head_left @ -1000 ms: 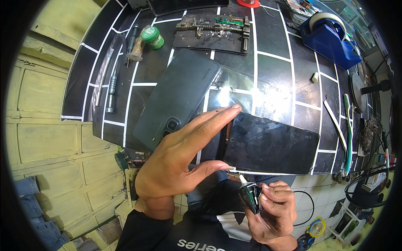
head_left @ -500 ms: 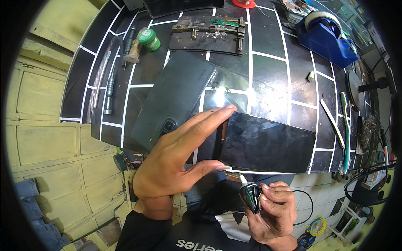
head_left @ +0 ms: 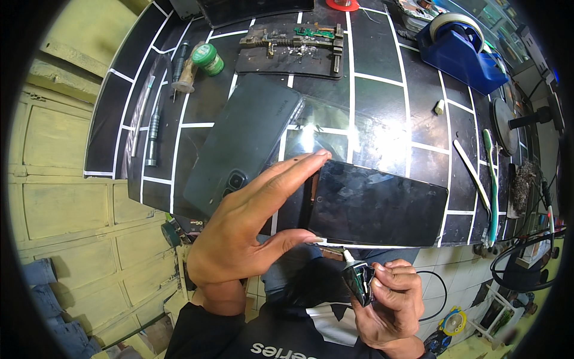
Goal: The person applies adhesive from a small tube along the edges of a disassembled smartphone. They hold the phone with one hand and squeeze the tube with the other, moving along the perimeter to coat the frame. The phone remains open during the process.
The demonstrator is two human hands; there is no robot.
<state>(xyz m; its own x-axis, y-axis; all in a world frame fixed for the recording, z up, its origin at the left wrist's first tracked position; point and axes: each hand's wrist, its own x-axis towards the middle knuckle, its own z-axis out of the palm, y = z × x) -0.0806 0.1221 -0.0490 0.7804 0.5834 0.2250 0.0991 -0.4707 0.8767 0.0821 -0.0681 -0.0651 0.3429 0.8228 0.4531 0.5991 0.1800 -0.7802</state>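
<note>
My left hand (head_left: 239, 230) spans the left end of a dark phone (head_left: 379, 203) lying screen up near the table's front edge. Its fingertips touch the far corner and its thumb the near one, with the phone's short end between them. Below the front edge, my right hand (head_left: 391, 299) squeezes a crumpled black glue tube (head_left: 359, 281), white nozzle up, close to the phone's near long side. Left of the phone lies a dark phone back cover (head_left: 248, 128) with a camera bump, partly behind my left hand. A shiny clear sheet (head_left: 335, 119) lies beyond the phone.
At the back stand a board holder (head_left: 293, 51) and a green jar (head_left: 208, 58). Screwdrivers (head_left: 153, 137) lie at left. At right are a blue tape dispenser (head_left: 463, 57), a small cap (head_left: 439, 107), a white stick-like tool (head_left: 472, 173), a green-and-white toothbrush (head_left: 492, 185) and cables (head_left: 508, 257).
The view has shifted slightly, so the table things sit a little further left. Both hands keep their places, at the phone and around the glue tube.
</note>
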